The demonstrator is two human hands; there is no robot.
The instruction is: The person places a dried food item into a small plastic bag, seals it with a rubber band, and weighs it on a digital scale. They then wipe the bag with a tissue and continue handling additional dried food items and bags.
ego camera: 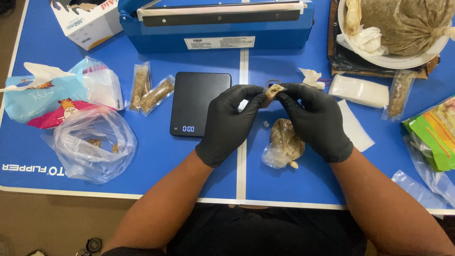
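Both my hands wear black gloves and meet over the blue table. My left hand and my right hand pinch the same small tan piece between their fingertips, just right of a black digital scale with a lit display. Under my right hand lies a crumpled clear bag with brownish material inside. The palms and the lower side of the piece are hidden.
A blue heat sealer stands at the back. Two small filled clear packets lie left of the scale. A loose clear bag, colourful packaging, a glove box, a white bowl holding a big filled bag, and more packets surround the work area.
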